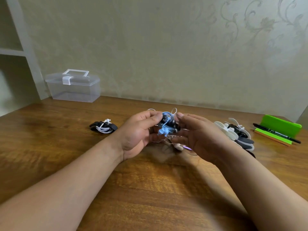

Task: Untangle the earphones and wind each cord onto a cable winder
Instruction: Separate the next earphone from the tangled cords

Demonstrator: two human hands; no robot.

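A black cable winder (171, 124) wrapped in a light blue earphone cord (164, 130) is held above the table's middle. My left hand (138, 132) grips it, thumb on top. My right hand (198, 132) is beside it, fingers spread and relaxed, fingertips close to the winder. Under the hands lies a tangle of thin white and pinkish cords (176, 145) with an earbud and a purple plug. A black winder with a white cord wound on it (103, 127) lies to the left.
A pile of white and black empty winders (236, 134) lies right of my right hand. Further right are a green holder (281, 126) and a black marker (276, 133). A clear lidded plastic box (73, 86) stands back left by the wall on the wooden table (150, 189).
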